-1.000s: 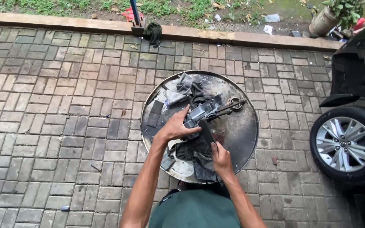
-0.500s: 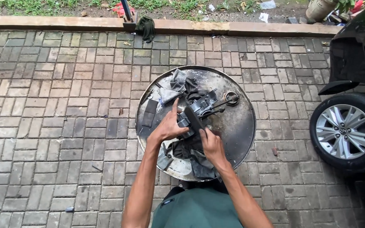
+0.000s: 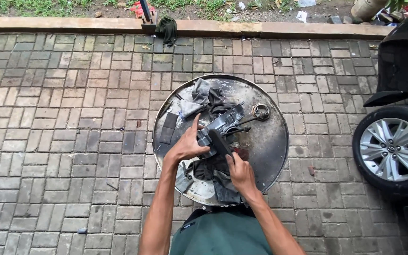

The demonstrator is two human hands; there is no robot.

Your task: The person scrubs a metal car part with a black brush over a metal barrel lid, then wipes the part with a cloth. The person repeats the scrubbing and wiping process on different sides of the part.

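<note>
A grey metal machine part (image 3: pixel 226 122) lies on a round, dirty metal tray (image 3: pixel 270 141) on the brick paving. My left hand (image 3: pixel 188 145) grips the near end of the part. My right hand (image 3: pixel 241 172) holds a dark, flat tool (image 3: pixel 220 141) with its tip against the part. Dark, greasy rags (image 3: pixel 211 172) lie under both hands. A rod with a round ring end (image 3: pixel 259 112) sticks out of the part to the right.
Grey rags (image 3: pixel 198 98) and a dark flat strip (image 3: pixel 169 127) also lie on the tray. A car's wheel (image 3: pixel 394 150) and dark body (image 3: pixel 404 56) stand at the right. A curb (image 3: pixel 72 22) with a dark cloth (image 3: pixel 168 27) runs along the far side.
My view has shifted slightly, so the tray sits lower in frame. Both hands stay on the metal part, the right hand working the dark tool against it.
</note>
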